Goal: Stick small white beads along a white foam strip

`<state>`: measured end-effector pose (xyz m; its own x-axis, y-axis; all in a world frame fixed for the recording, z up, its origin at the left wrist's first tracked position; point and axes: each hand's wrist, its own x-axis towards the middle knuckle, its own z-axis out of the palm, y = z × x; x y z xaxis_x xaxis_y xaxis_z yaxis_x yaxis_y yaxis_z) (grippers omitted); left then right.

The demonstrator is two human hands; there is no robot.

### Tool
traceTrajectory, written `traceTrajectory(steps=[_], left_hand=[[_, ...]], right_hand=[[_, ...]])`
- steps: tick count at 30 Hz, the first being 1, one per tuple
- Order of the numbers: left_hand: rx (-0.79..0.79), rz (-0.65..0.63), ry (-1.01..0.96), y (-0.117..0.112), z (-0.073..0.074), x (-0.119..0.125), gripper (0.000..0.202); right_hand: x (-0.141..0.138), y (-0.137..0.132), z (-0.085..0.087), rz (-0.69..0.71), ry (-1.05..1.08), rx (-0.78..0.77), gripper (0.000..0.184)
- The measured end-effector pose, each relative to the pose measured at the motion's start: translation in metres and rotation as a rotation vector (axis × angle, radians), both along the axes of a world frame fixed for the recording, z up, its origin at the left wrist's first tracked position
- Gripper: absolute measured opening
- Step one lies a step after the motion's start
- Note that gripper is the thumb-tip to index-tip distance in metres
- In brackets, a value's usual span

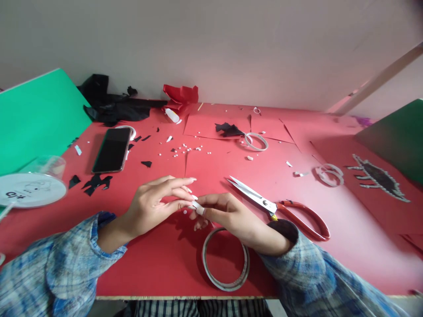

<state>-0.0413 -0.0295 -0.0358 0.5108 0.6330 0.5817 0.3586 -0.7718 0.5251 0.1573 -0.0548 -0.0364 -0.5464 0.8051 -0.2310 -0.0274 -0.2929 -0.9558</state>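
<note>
In the middle of the red table, both hands meet over a small white strip (pixel 198 207), perhaps tape. My right hand (pixel 228 213) pinches it between thumb and fingers. The thumb and a finger of my left hand (pixel 155 202) close on its other end, while the remaining fingers stretch out. A tiny white ball (pixel 185 212) shows just below the fingertips. Close under my right hand is a nearly used-up tape roll (pixel 205 264). Scissors with red handles (pixel 304 220) lie beside my right wrist, blades pointing left.
Scattered white beads (pixel 198 149) and black scraps (pixel 97 184) lie beyond my hands. At left are a phone (pixel 111 150), a lidded cup (pixel 33 190) and a green board (pixel 39 119). White tape rings (pixel 256 141) and a black cutout with white edging (pixel 380 178) lie toward the right.
</note>
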Motion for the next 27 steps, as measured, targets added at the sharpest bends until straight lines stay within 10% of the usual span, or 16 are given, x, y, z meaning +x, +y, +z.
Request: traceTrajectory(steps=[10,15,18,27], left_hand=[[0.245,0.006,0.123,-0.002,0.005,-0.005,0.034],[-0.210,0.003,0.014,0.005,0.012,-0.012,0.068],[-0.505,-0.053,0.054,0.008,0.014,-0.011,0.047],[-0.654,-0.073,-0.040,0.004,0.017,0.001,0.015]], right_hand=[[0.003,0.000,0.006,0.026,-0.015,0.079,0.022],[0.007,0.000,0.007,-0.027,0.068,0.003,0.022],[0.007,-0.001,0.007,-0.040,0.073,-0.015,0.021],[0.007,0.000,0.008,-0.060,0.087,-0.039,0.016]])
